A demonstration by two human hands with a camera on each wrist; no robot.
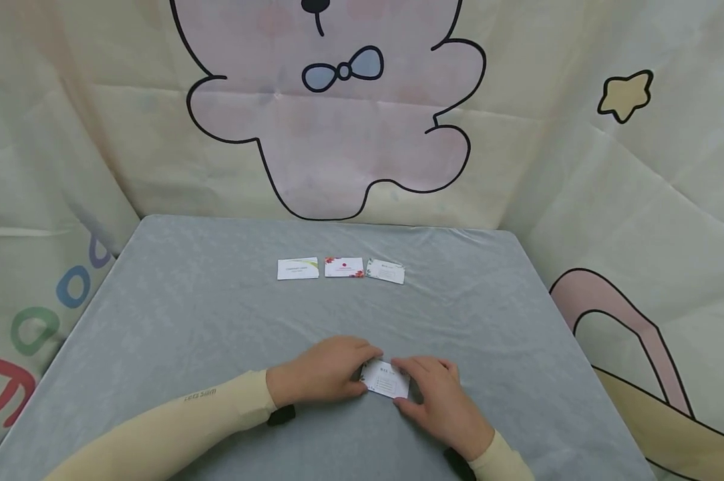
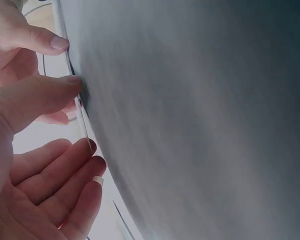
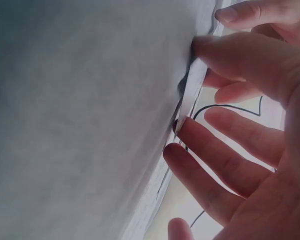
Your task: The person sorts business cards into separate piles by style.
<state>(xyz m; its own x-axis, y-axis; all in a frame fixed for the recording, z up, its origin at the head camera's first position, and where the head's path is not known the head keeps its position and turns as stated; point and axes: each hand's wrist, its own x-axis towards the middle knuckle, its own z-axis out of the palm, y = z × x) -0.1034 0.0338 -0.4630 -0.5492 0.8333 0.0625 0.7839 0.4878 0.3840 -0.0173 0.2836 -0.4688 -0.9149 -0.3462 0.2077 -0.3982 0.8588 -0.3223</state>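
A white business card with dark print and a leafy corner lies low over the near middle of the table, between both hands. My left hand holds its left end, thumb at the lower corner and fingertips at the upper edge. Across from it, my right hand grips the right end the same way. In the right wrist view the card appears edge-on between thumb and fingers. In the left wrist view a thin edge shows between the thumb and fingers; whether it is one card or several I cannot tell.
Farther back on the grey cloth-covered table lie three cards in a row: one with green-yellow trim, one with red flowers, and a leafy one, slightly turned. A printed fabric backdrop surrounds the table.
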